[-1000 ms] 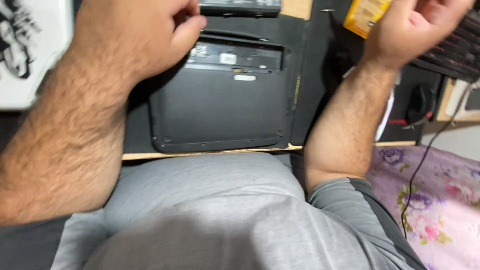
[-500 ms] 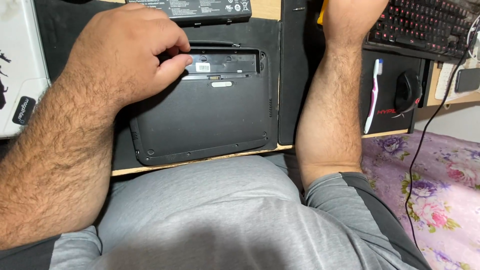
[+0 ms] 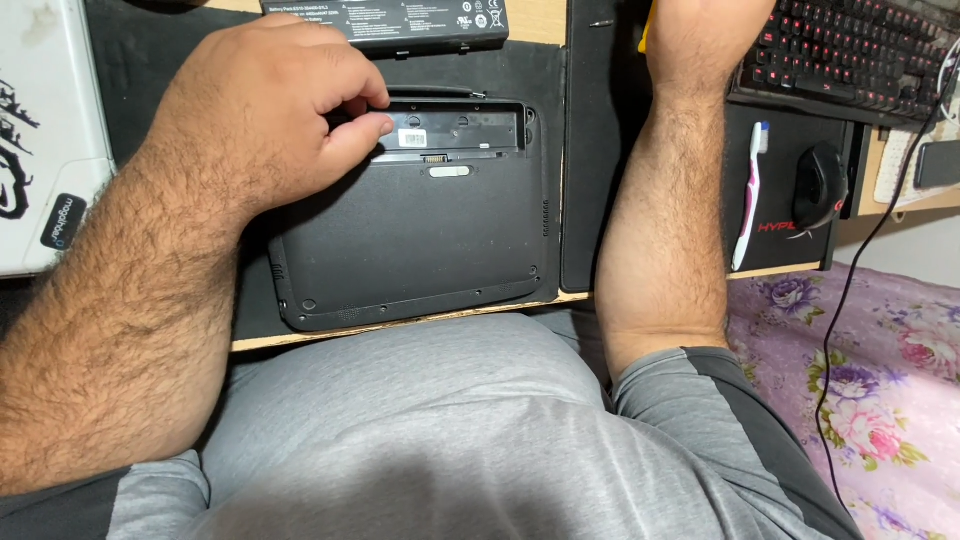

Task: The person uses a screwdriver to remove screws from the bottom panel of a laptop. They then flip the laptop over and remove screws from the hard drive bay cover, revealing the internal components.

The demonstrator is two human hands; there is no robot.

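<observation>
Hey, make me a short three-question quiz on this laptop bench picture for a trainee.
1. True or false: the battery sits inside the laptop.
2. Which hand rests its fingers at the open battery bay?
3. What lies right beside the mouse: A toothbrush, B scissors, C tape?

Key:
1. False; it lies on the desk beyond the laptop.
2. The left hand.
3. A, the toothbrush.

We see a wooden desk carrying a black mat, with an upturned laptop at its near edge and a keyboard at its far right corner.
</observation>
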